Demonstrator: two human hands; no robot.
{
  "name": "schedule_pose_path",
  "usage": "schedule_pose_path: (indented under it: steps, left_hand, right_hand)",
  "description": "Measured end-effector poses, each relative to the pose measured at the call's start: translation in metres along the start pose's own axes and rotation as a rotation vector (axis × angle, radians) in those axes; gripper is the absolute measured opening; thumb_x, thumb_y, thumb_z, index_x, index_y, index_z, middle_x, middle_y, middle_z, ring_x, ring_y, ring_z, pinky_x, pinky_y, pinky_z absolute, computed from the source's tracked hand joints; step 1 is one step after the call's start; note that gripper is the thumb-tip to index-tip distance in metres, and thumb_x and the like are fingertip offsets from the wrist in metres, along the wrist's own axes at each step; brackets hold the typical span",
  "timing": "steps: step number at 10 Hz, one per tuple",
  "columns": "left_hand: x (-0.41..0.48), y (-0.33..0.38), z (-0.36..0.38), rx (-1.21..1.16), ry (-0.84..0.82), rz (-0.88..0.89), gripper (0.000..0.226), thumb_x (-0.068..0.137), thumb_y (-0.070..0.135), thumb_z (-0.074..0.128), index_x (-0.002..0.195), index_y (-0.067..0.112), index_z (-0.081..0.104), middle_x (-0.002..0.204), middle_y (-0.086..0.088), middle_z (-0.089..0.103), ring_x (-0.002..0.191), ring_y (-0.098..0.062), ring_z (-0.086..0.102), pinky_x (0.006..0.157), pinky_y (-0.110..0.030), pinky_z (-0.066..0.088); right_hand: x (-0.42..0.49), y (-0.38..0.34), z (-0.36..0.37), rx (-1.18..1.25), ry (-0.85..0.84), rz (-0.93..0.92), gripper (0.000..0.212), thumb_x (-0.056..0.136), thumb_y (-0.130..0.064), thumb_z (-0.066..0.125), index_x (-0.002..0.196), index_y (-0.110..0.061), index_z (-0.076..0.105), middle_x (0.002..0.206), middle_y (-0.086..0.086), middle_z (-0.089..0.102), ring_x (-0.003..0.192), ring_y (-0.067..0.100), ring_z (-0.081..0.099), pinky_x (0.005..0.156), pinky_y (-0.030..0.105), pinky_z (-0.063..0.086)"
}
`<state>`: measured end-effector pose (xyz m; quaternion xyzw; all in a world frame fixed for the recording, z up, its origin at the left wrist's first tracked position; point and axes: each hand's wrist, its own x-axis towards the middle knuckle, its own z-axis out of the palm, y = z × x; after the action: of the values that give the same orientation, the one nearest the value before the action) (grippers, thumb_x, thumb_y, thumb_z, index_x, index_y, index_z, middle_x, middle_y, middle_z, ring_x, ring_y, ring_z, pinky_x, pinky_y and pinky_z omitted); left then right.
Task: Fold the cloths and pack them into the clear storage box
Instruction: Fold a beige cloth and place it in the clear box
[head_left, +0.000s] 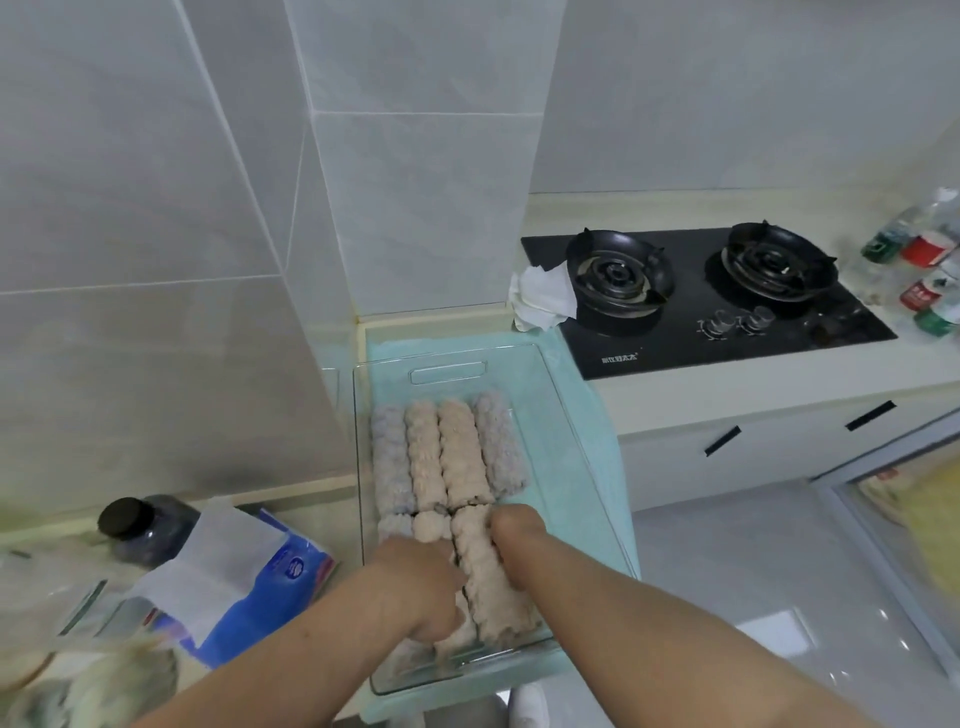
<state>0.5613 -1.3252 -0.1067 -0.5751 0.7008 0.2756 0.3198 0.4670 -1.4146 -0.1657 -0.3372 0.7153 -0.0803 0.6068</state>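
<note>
- Head view: clear storage box (448, 372) sits on a teal towel (592, 410). Its walls are rigid and slick, so a hard shove might skid it.
- Far row of rolled cloths (447, 452): four fuzzy, nubbly cylinders, snug.
- Pinkish roll (493, 582), near row: left hand (421, 587) and right hand (514, 525) squeeze its sides. Released early, it'd probably spring loose.

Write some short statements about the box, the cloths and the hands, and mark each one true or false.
1. The far row in the clear box holds four rolled cloths. True.
2. The box stands on the floor. False: it stands on a pale green towel.
3. The left hand and the right hand both touch the near-row cloths. True.
4. The stove has three burners. False: it has two.
5. The box has its lid on. False: it is open on top.
</note>
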Motion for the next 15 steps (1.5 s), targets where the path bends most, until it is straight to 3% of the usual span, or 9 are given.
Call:
schedule_pose_path:
  steps: [3, 4, 6, 7, 9, 11, 12, 13, 15]
  left_hand:
    - [-0.002, -0.001, 0.001, -0.025, -0.004, 0.01, 0.054, 0.098, 0.047, 0.028, 0.148, 0.026, 0.029, 0.155, -0.005, 0.024, 0.132, -0.029, 0.038, 0.099, -0.041, 0.036]
    - [-0.002, -0.002, 0.0, -0.017, -0.007, 0.019, 0.054, 0.098, 0.047, 0.028, 0.148, 0.026, 0.029, 0.155, -0.005, 0.023, 0.132, -0.03, 0.038, 0.099, -0.042, 0.036]
    - [-0.002, -0.001, -0.002, -0.03, -0.004, 0.029, 0.053, 0.097, 0.043, 0.031, 0.146, 0.024, 0.03, 0.152, -0.007, 0.027, 0.128, -0.031, 0.041, 0.097, -0.042, 0.038]
    - [-0.001, -0.001, -0.002, -0.025, -0.005, 0.024, 0.052, 0.097, 0.043, 0.031, 0.146, 0.023, 0.031, 0.151, -0.008, 0.028, 0.127, -0.032, 0.042, 0.096, -0.042, 0.038]
    - [0.0, -0.002, -0.002, -0.049, 0.009, 0.034, 0.051, 0.097, 0.042, 0.033, 0.144, 0.023, 0.033, 0.148, -0.007, 0.032, 0.125, -0.031, 0.044, 0.093, -0.041, 0.039]
    - [0.001, -0.005, 0.002, -0.211, 0.101, 0.032, 0.039, 0.096, 0.033, 0.043, 0.13, 0.016, 0.049, 0.131, -0.007, 0.044, 0.112, -0.03, 0.052, 0.082, -0.037, 0.041]
    - [0.001, -0.012, 0.004, -0.308, 0.133, 0.058, 0.035, 0.094, 0.028, 0.044, 0.126, 0.017, 0.05, 0.132, -0.004, 0.047, 0.115, -0.026, 0.051, 0.094, -0.038, 0.044]
    - [-0.005, -0.018, -0.004, -0.383, 0.173, 0.077, 0.038, 0.095, 0.029, 0.043, 0.132, 0.022, 0.049, 0.136, 0.003, 0.048, 0.121, -0.02, 0.048, 0.099, -0.034, 0.041]
    - [-0.043, -0.051, -0.044, -0.572, 0.449, -0.001, 0.031, 0.099, 0.038, 0.043, 0.128, 0.03, 0.051, 0.133, 0.01, 0.049, 0.119, -0.012, 0.048, 0.098, -0.028, 0.039]
  right_hand:
    - [-0.005, 0.0, -0.004, -0.734, 0.075, -0.256, 0.028, 0.085, -0.021, 0.047, 0.106, -0.015, 0.064, 0.11, 0.009, 0.063, 0.1, 0.026, 0.061, 0.08, 0.027, 0.047]
    - [-0.007, -0.005, -0.017, -0.467, -0.1, -0.075, 0.017, 0.092, -0.019, 0.044, 0.085, -0.014, 0.058, 0.082, 0.008, 0.063, 0.067, 0.02, 0.056, 0.063, 0.025, 0.045]
    - [-0.009, -0.005, -0.035, 0.008, -0.408, 0.235, 0.029, 0.097, -0.033, 0.038, 0.101, -0.014, 0.06, 0.097, 0.011, 0.055, 0.078, 0.025, 0.054, 0.078, 0.042, 0.052]
    - [-0.012, 0.001, -0.03, 0.081, -0.434, 0.23, 0.032, 0.099, -0.036, 0.038, 0.094, -0.014, 0.06, 0.079, 0.006, 0.057, 0.06, 0.02, 0.054, 0.064, 0.032, 0.053]
    - [-0.03, -0.011, -0.035, -0.377, -0.369, 0.184, 0.038, 0.098, -0.046, 0.035, 0.094, -0.015, 0.056, 0.092, 0.008, 0.057, 0.082, 0.026, 0.055, 0.076, 0.043, 0.045]
    - [-0.017, 0.015, -0.022, -0.001, -0.544, 0.29, 0.06, 0.098, -0.056, 0.029, 0.124, -0.012, 0.06, 0.117, 0.014, 0.068, 0.11, 0.031, 0.063, 0.104, 0.053, 0.042]
    - [-0.017, 0.01, -0.027, -0.062, -0.473, 0.239, 0.053, 0.099, -0.051, 0.03, 0.11, -0.01, 0.062, 0.098, 0.011, 0.069, 0.093, 0.027, 0.064, 0.096, 0.045, 0.046]
    - [-0.023, -0.003, -0.037, -0.194, -0.403, 0.226, 0.052, 0.097, -0.053, 0.028, 0.101, -0.011, 0.058, 0.118, 0.014, 0.065, 0.103, 0.029, 0.06, 0.089, 0.042, 0.046]
    - [-0.033, -0.013, -0.04, -0.38, -0.306, 0.17, 0.051, 0.099, -0.053, 0.024, 0.094, -0.016, 0.059, 0.088, 0.008, 0.065, 0.078, 0.024, 0.061, 0.069, 0.034, 0.048]
